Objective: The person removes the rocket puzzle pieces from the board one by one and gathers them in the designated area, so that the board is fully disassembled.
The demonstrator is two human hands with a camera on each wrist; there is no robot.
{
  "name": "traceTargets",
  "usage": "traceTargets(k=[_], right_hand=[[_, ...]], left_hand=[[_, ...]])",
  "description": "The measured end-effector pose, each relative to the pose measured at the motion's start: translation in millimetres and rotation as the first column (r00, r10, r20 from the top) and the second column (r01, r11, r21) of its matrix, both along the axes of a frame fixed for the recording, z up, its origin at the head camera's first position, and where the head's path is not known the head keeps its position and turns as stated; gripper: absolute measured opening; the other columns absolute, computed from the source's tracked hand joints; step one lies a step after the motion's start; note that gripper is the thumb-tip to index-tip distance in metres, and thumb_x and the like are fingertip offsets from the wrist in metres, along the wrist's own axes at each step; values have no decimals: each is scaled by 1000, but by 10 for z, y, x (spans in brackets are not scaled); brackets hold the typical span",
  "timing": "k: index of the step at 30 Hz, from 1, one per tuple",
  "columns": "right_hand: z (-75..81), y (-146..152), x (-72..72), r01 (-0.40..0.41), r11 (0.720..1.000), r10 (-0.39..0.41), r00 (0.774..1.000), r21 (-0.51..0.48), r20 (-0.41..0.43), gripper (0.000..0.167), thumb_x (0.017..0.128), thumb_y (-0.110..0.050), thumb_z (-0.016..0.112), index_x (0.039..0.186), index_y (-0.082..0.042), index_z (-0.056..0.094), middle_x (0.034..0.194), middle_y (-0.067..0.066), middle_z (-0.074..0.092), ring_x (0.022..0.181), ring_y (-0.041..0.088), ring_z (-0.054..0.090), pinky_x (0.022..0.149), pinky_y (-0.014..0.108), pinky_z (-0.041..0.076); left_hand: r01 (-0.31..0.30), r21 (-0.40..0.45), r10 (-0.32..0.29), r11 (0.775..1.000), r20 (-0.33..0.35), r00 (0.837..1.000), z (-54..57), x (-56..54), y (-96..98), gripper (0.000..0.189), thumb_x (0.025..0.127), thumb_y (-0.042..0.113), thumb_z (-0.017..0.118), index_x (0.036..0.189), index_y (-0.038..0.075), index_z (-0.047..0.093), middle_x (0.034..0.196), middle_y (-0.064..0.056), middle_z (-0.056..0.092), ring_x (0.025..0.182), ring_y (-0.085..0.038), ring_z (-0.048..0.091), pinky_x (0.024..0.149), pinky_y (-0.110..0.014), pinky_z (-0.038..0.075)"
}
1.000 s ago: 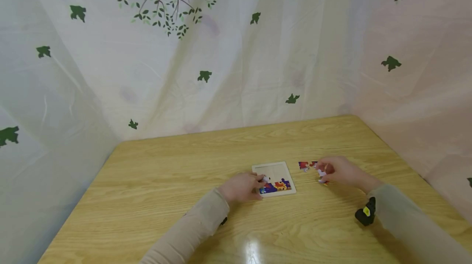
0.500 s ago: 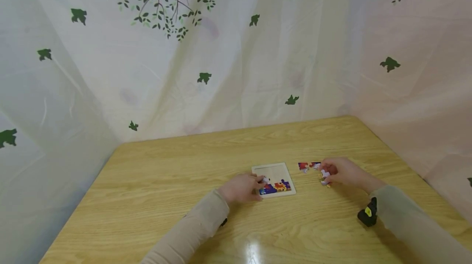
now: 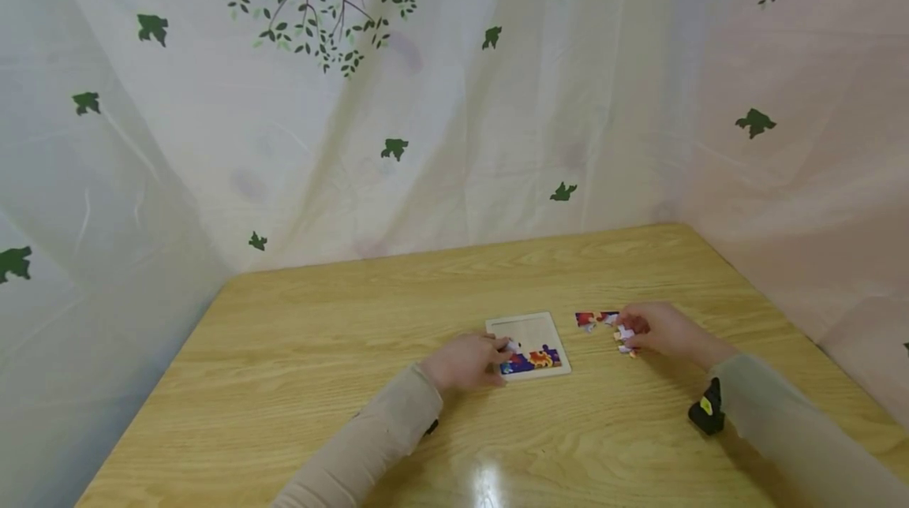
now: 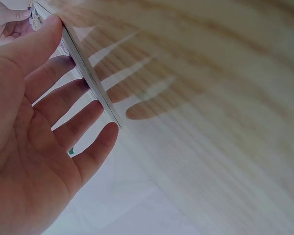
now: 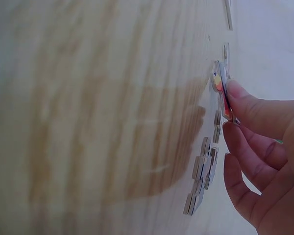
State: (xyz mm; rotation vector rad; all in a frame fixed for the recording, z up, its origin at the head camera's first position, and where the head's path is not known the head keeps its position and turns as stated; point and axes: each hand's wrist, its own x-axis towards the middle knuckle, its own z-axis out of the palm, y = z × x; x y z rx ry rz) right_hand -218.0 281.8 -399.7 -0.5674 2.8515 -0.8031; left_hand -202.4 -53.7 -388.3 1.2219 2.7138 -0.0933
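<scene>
The right hand [image 3: 656, 326] is pinching a small, multicoloured jigsaw piece [image 5: 222, 90] beside loose printed pieces [image 5: 202, 166] on the yellow-brown wooden table [image 3: 355, 326]; the left hand [image 3: 461, 362], fingers spread, is touching a partly filled, pale square puzzle tray [image 3: 540, 373].

Left fingers [image 4: 63, 99] spread, touching thin board [image 4: 79, 58], wooden tabletop [image 4: 215, 107]

I can make out no readable text, label, brand, number or sign anywhere before me.
</scene>
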Motion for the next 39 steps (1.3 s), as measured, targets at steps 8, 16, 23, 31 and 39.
traceTargets(k=[8,16,23,31,39], right_hand=[[11,-13,-22,-11,1000,11,1000,24,-9,18,81,-5,71,98,-3,65,84,-1,62,77,12,53,67,29,47],[33,-18,-30,-32,998,33,999,48,-23,18,80,-5,72,97,-2,65,82,0,61,75,12,53,66,30,47],[24,-27,-28,-30,999,30,999,46,-10,16,80,-3,72,94,-3,64,84,1,63,78,14,57,69,34,52],[8,-20,-35,-27,999,26,1000,46,9,14,80,-2,71,92,-3,64,86,3,64,79,16,60,72,37,54],[15,-17,-31,-34,998,34,999,51,0,11,81,-3,71,89,-4,63,84,3,63,77,15,58,68,36,52]], left_hand=[[9,-8,-9,1000,-3,1000,19,7,6,49,91,37,61,134,15,54,143,-4,47,130,-22,48,108,-31,37],[5,-2,-5,1000,0,1000,21,12,5,49,91,37,61,134,15,54,143,-4,47,129,-22,49,107,-31,38],[-8,-12,8,1000,3,1000,20,13,12,49,91,38,61,135,17,53,144,-3,45,130,-21,47,108,-31,37],[-4,-13,4,1000,3,1000,7,5,9,49,91,38,61,135,17,53,145,-3,45,131,-21,47,109,-31,36],[-13,-15,13,1000,8,1000,-2,-5,9,49,92,38,60,135,17,52,145,-2,44,131,-21,46,109,-31,36]])
